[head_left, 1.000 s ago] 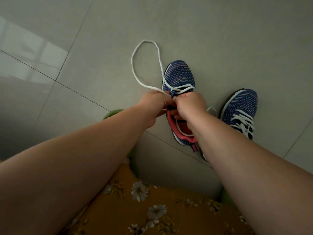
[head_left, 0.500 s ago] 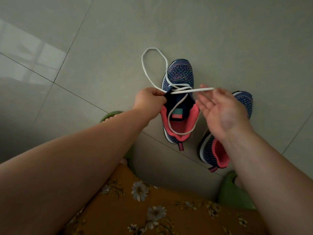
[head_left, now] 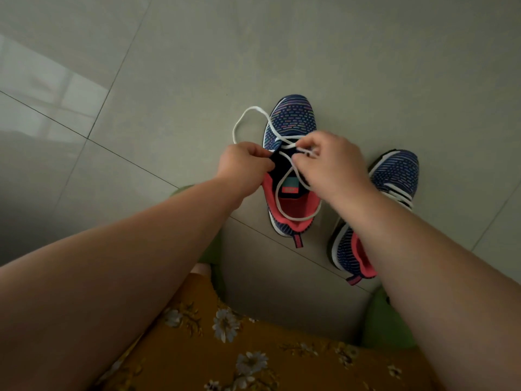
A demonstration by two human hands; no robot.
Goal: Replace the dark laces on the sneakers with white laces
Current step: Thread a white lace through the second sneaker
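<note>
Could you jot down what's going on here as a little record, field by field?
Setting: grey tiled floor, seen from above
Left hand: grips the near sneaker's side by the tongue
Right hand: pinches the white lace
Lace: only through the eyelets nearest the toe, loose loops over the floor and shoe opening
Other sneaker: beside it, white laces across it, partly hidden by the right arm

Both sneakers are navy with multicoloured dashes, coral-pink linings and white sole edges. The lace is white. At six o'clock, mustard fabric bears pale flowers. Grey floor tiles.
</note>
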